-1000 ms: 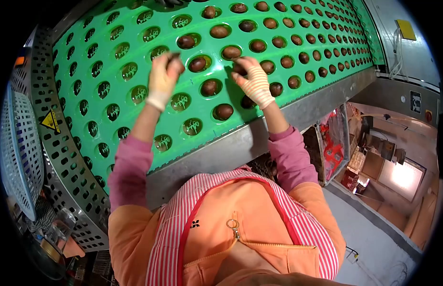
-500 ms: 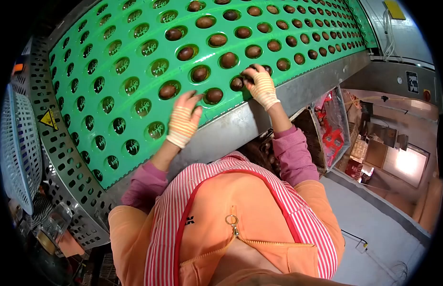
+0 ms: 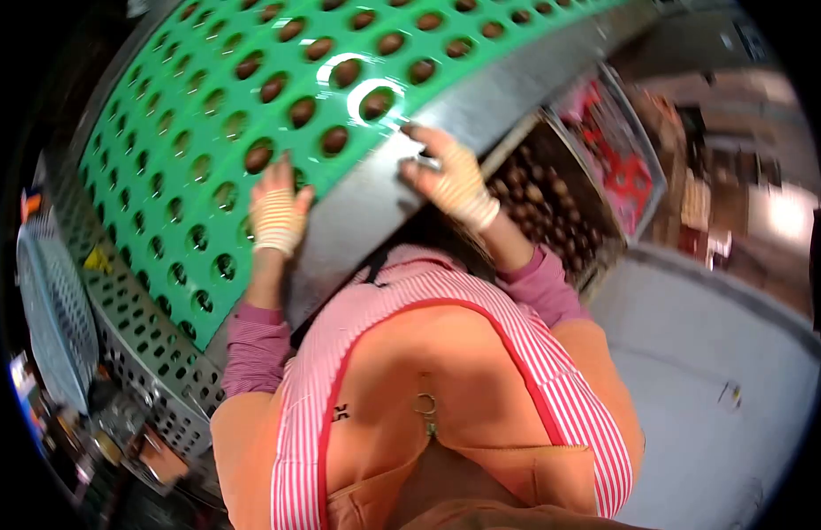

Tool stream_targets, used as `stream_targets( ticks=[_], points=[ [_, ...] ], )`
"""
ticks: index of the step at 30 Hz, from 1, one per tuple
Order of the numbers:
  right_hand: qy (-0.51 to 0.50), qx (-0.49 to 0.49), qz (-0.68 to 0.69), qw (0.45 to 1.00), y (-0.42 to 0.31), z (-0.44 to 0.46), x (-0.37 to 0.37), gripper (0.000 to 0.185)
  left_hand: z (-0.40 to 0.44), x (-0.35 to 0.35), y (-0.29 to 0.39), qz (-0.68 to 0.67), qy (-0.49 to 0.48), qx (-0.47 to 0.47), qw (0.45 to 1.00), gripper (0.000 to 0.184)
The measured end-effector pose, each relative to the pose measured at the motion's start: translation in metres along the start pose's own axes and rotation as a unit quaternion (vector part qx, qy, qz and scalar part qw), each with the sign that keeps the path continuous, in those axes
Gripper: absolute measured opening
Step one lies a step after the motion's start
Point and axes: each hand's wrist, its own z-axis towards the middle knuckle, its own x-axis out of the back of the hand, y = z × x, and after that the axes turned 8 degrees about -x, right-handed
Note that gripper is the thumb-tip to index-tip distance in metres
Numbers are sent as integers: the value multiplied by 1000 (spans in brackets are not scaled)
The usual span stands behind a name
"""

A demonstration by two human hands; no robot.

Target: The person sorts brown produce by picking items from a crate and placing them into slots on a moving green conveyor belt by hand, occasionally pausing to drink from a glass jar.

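A green sheet (image 3: 185, 141) with rows of oval pockets spreads before me; many pockets hold a dark brown egg-shaped piece (image 3: 303, 111). My left hand (image 3: 278, 208), in a striped glove with bare fingertips, lies over the sheet's near edge. Its fingers are stretched out, and their tips are beside another brown piece (image 3: 258, 156). Above the metal ledge (image 3: 357, 212) is my right hand (image 3: 448, 175), gloved the same way. Thumb and fingers are apart there, and I see nothing between them. Motion blurs both hands a little.
A wooden crate (image 3: 605, 274) full of brown pieces stands right of my right arm. Beyond it sits a bin (image 3: 651, 190) with red plastic bits. A perforated metal side (image 3: 154, 344) and a pale blue basket (image 3: 61, 318) are on the left.
My view has turned to the right, showing more of the crate. My right hand has drawn back from the pockets to the ledge. My left hand stays at the sheet, fingers straighter.
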Motion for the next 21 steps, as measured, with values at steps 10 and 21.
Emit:
stream_targets(
  ticks=[10,21],
  points=[
    [384,-232,-38,893,202,-173,214,47,14,-13,57,-26,119,-164,979,71],
    [54,-301,-149,941,230,-158,114,82,47,-132,330,107,-423,-300,849,82]
  ],
)
